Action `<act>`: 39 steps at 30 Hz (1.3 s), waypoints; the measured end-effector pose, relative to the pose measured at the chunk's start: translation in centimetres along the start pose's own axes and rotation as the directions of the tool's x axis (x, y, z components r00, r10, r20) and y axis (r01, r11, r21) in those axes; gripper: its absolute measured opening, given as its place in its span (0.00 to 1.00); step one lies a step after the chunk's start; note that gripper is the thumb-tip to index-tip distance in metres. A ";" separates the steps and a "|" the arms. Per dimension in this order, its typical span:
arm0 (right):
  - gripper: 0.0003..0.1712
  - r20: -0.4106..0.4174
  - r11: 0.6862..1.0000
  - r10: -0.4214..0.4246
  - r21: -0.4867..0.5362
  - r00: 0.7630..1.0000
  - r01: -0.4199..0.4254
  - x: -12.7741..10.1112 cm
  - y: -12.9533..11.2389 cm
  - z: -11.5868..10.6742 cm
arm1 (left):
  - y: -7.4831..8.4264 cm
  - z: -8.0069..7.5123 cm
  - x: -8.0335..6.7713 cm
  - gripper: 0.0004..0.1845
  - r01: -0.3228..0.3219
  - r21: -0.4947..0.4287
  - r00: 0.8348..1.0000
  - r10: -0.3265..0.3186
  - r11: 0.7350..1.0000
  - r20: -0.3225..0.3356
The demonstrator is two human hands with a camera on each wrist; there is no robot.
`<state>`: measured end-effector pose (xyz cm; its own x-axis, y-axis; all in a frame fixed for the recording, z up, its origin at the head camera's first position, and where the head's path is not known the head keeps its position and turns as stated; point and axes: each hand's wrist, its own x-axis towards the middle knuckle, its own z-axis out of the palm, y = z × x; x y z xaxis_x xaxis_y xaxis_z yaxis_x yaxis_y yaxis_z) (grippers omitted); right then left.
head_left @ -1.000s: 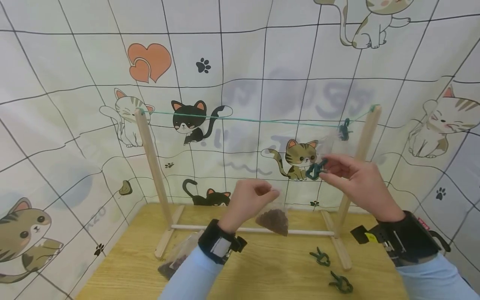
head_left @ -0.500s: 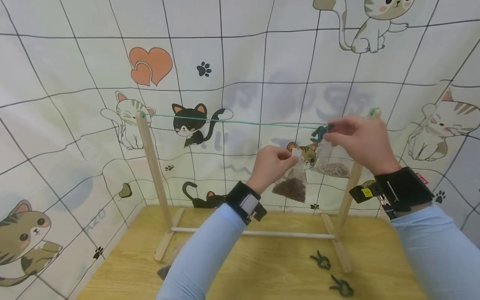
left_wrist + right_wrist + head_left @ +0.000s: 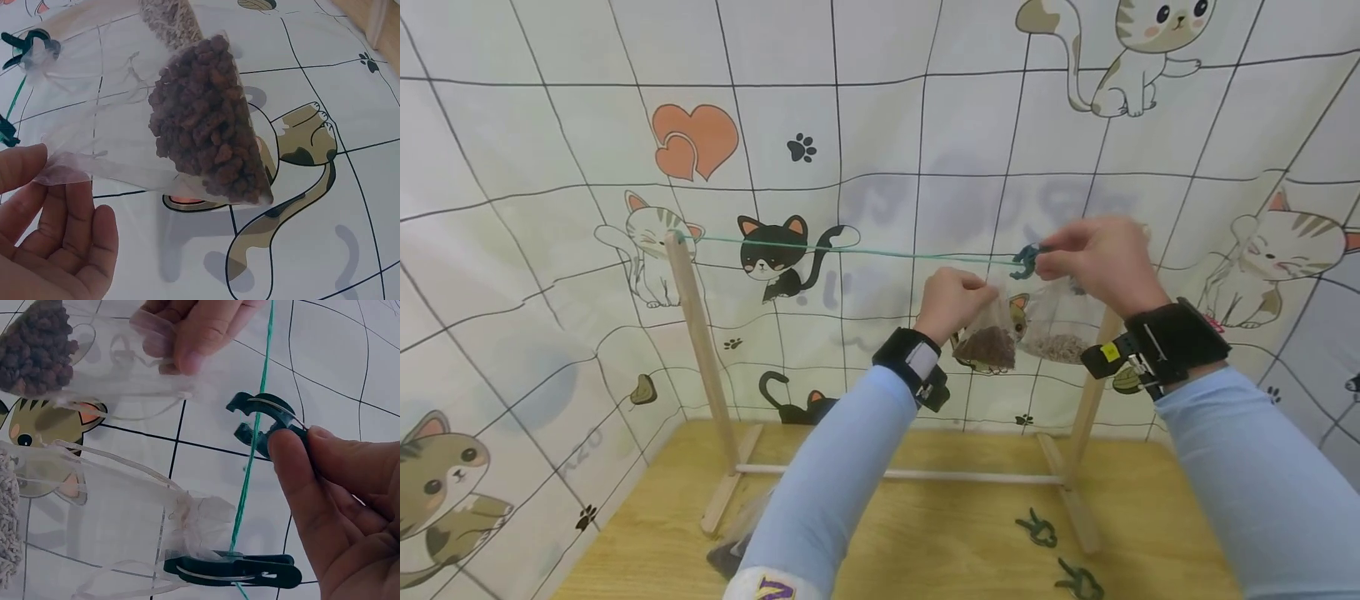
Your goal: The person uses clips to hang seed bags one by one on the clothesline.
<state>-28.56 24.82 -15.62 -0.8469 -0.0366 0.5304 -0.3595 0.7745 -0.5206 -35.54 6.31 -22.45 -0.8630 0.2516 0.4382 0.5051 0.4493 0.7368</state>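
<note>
Now — left hand (image 3: 951, 302) pinches brown-pellet bag (image 3: 987, 346) | right hand (image 3: 1093, 260) squeezes green clip (image 3: 1024, 260) open at string (image 3: 850, 248)

Both arms raised, forearms angled up and inward, wrists strapped. Left hand (image 3: 951, 302) fingers (image 3: 75, 231) curled in a pinch, palm facing away. Right hand (image 3: 1093, 260) slightly higher, thumb and fingers (image 3: 294, 456) pinched together.
</note>
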 end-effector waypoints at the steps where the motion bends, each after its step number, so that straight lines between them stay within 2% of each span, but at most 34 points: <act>1: 0.16 0.015 1.000 0.003 -0.004 1.000 -0.003 0.1 -0.1 0.1 | 0.1 -0.1 0.2 0.12 0.011 -0.010 1.000 -0.011 1.000 0.003; 6: 0.17 0.081 0.999 0.044 -0.002 0.996 -0.044 0.6 -0.6 0.1 | 0.6 -0.3 0.7 0.11 0.026 -0.082 0.999 -0.023 0.996 0.038; 14: 0.17 0.130 0.998 0.070 -0.006 0.989 -0.070 1.3 -0.7 0.1 | 0.7 -0.6 0.9 0.12 -0.012 -0.130 0.998 0.021 0.991 0.067; 20: 0.22 0.184 0.995 0.088 0.038 0.979 -0.097 1.6 -0.6 0.5 | 0.5 -0.4 0.8 0.11 -0.021 -0.138 0.999 0.025 0.990 0.028; 24: 0.31 0.239 0.994 0.108 0.001 0.965 -0.111 1.8 -0.7 0.6 | 0.4 -0.4 0.7 0.10 0.013 -0.143 1.000 -0.016 0.990 -0.017; 27: 0.36 0.276 0.994 0.105 -0.022 0.955 -0.103 1.8 -0.8 0.6 | 0.4 -0.5 0.7 0.10 0.029 -0.139 0.999 -0.032 0.990 -0.024; 35: 0.37 0.322 0.996 0.087 -0.023 0.943 -0.084 1.8 -1.2 0.8 | 0.0 -0.6 0.5 0.12 0.023 -0.078 0.999 -0.020 0.997 0.045; 39: 0.36 0.351 0.996 0.080 -0.060 0.933 -0.062 1.7 -1.2 0.9 | -0.4 -0.4 0.3 0.14 0.032 -0.068 0.995 -0.026 0.997 0.092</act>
<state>-29.87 23.26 -14.70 -0.9563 -0.1943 0.2185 -0.2818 0.8116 -0.5118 -36.02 5.88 -22.38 -0.8729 0.3181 0.3698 0.4770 0.3975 0.7839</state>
